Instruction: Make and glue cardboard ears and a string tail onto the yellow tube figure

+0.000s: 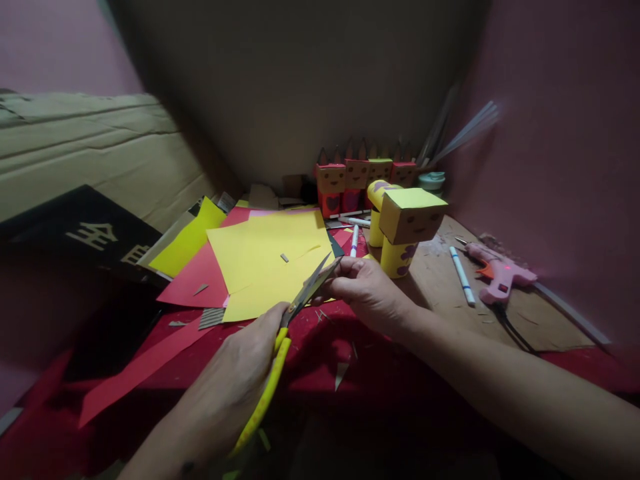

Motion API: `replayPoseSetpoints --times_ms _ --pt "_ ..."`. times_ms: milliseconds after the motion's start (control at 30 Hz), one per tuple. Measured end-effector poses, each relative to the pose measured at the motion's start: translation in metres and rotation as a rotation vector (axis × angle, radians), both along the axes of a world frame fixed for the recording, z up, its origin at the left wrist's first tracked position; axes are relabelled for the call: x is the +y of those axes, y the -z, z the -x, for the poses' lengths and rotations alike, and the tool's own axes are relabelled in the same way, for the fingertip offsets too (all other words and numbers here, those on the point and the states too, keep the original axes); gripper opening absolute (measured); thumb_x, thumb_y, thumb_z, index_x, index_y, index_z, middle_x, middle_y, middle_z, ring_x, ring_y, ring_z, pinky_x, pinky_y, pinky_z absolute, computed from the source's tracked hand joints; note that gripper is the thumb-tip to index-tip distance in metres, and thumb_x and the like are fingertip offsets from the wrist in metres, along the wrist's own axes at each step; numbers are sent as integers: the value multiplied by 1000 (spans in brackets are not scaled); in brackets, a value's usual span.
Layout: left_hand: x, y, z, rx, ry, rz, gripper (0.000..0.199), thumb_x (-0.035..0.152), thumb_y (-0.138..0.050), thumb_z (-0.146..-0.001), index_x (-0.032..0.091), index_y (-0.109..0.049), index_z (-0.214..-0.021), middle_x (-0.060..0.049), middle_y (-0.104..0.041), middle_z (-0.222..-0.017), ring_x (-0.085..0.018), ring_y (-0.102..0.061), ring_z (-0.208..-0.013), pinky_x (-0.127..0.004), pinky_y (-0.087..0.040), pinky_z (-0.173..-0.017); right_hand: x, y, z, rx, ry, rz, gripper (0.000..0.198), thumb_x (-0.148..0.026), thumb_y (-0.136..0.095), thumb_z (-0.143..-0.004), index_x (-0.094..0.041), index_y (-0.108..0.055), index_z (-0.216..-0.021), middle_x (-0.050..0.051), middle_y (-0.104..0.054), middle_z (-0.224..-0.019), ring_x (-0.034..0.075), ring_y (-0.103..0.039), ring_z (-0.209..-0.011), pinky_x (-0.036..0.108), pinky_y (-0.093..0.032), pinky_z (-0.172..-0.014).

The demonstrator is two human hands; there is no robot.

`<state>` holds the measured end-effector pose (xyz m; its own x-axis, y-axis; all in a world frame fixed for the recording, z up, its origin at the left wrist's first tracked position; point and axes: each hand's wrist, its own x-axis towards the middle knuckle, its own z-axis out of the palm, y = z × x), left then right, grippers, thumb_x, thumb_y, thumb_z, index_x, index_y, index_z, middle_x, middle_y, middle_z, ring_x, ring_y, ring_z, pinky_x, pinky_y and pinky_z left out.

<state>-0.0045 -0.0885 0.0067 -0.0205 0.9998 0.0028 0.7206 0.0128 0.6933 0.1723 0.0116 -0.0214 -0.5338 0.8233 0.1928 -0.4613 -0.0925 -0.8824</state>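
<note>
Only sign: pale gold character-like marks on the flat black board (pixel 85 230) at far left, too blurred and angled to read. No other text.

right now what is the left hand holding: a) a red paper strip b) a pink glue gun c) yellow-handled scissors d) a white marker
c, the left hand is wrapped round the yellow handle of the scissors, blades open and pointing toward the right hand; the glue gun lies apart on the cardboard at the right.
</note>
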Motion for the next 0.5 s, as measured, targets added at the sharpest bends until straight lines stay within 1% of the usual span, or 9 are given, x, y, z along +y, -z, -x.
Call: replayPoseSetpoints --times_ms 67,133,300,400,500 --pt "1 -1 -2 110 36 101 21 34 -44 -86 29 -61 -98 -1 -69 -82 -22 -64 -73 -27 -43 -61 0 0 0 1 6 -1 10 -10 -73 -69 -14 -65 -65 2 -71 -71 14 -68 -66 33 -57 -73" --pt "1 -2 -3 176 49 131 21 34 -40 -88 28 -58 -97 0 -66 -79 -21 -61 -72 -27 -42 -62 0 0 0 -5 17 -2 9 -10 -73 -68 -14 -66 -66 2 -70 -69 14 -68 -64 33 -57 -72" --pt "0 -2 -1 176 88 105 17 33 -41 -87 27 -56 -90 1 -61 -73 -20 -57 -66 -26 -39 -58 0 2 0 -25 22 -4 7 -11 -72 -68 -15 -66 -67 1 -69 -66 13 -66 -62 33 -56 -72" --pt "0 0 3 222 129 108 19 34 -39 -89 26 -54 -96 0 -61 -77 -20 -57 -68 -27 -40 -61 0 2 0 -18 15 -2 9 -11 -72 -68 -15 -65 -65 1 -69 -67 13 -67 -63 33 -56 -73" --pt "1 1 5 282 149 120 22 31 -37 -89 25 -52 -104 -2 -63 -85 -21 -59 -76 -29 -41 -66 0 2 0 -11 20 3 10 -9 -70 -67 -15 -64 -64 1 -69 -66 14 -67 -63 32 -55 -72"
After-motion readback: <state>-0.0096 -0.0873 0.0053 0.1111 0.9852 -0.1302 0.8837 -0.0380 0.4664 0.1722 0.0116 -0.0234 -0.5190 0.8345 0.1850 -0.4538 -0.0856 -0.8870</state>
